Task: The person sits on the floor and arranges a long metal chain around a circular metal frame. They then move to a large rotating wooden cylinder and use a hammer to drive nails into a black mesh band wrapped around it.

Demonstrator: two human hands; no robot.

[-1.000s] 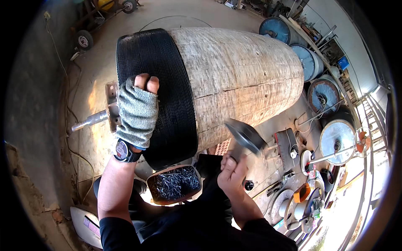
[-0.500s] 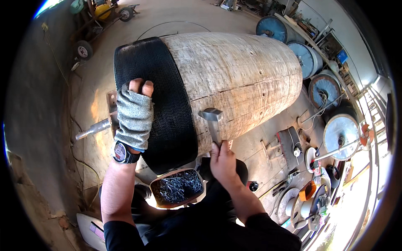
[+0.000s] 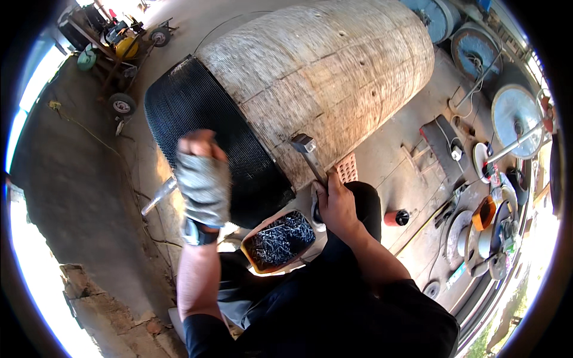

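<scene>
A big wooden barrel-shaped drum lies on its side in front of me, with a wide black textured band wrapped round its near end. My left hand, in a grey fingerless glove, presses on that band. My right hand grips the handle of a hammer, whose steel head rests against the wooden side of the drum. Between my arms, below the drum, sits an orange-rimmed tray of dark nails.
A metal axle sticks out at the drum's left end. Round metal discs, tools and cans lie along the right side. A perforated brick lies by the drum. A wheeled cart stands at upper left.
The right hand has swung the hammer up from low beside the drum and brought its head against the wood. My view has shifted closer to the drum. The left hand stays on the band.
</scene>
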